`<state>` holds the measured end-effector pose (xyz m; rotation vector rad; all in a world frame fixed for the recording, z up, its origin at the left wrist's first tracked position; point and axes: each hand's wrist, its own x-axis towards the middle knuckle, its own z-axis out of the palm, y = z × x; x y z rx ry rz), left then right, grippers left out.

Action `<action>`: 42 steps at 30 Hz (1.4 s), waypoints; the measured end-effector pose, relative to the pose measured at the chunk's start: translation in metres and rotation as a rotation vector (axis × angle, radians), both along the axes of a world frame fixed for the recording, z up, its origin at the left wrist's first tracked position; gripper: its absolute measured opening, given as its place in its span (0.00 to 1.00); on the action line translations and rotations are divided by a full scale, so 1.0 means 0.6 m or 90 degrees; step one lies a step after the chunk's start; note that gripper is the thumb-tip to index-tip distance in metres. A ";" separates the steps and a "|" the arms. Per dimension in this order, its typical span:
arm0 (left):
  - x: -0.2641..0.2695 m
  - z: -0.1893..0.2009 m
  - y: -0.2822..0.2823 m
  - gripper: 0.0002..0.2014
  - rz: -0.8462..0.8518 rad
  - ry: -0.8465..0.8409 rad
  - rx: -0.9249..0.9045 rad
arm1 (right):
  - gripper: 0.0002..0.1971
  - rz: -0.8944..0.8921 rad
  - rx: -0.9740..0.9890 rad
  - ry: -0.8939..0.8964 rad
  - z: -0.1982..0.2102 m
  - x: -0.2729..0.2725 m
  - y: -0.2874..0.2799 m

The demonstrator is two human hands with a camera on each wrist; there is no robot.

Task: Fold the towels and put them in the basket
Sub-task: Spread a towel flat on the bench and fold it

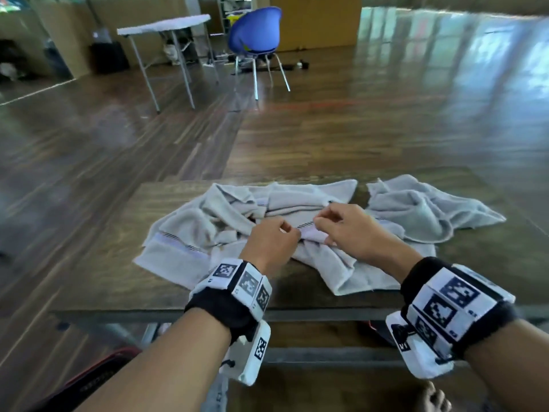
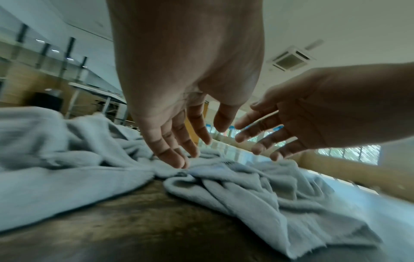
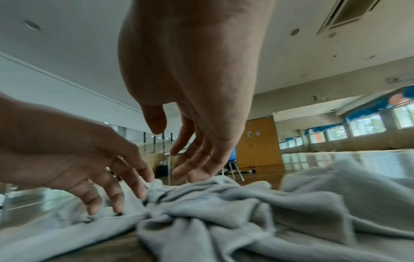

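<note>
**Both hands over a crumpled towel**

Head view: left hand (image 1: 271, 237) and right hand (image 1: 349, 230) meet over the crumpled towel (image 1: 190, 230) on the counter (image 1: 113, 281); a second towel (image 1: 427, 212) lies just right, a blue chair (image 1: 255, 31) beyond.

Left wrist view: left fingers (image 2: 172, 154), relaxed and spread, touch cloth.

Right wrist view: right fingers (image 3: 197, 164) loose, gripping nothing.

This is a large indoor hall, something like a gym or community room. A wide, glossy wooden plank floor (image 1: 371, 138) stretches away with painted lines on it. A row of windows (image 3: 367, 125) runs along one long wall, beside a wooden door (image 3: 260, 143). A ceiling air-conditioning vent (image 2: 290, 58) sits overhead. A folding table (image 1: 163, 26) and a blue plastic chair (image 1: 257, 31) stand far off.
</note>
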<state>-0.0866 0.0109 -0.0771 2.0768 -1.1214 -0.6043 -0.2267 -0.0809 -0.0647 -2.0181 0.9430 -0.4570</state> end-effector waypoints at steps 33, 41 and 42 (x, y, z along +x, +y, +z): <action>-0.004 0.121 -0.112 0.22 -0.136 -0.138 -0.110 | 0.08 -0.221 -0.057 -0.218 -0.009 -0.055 -0.087; 0.031 0.167 -0.059 0.16 0.034 0.008 -0.140 | 0.25 -0.120 -0.191 -0.250 0.155 -0.010 -0.076; 0.034 0.174 -0.054 0.16 0.057 0.082 -0.155 | 0.28 -0.091 -0.192 -0.227 0.167 -0.003 -0.073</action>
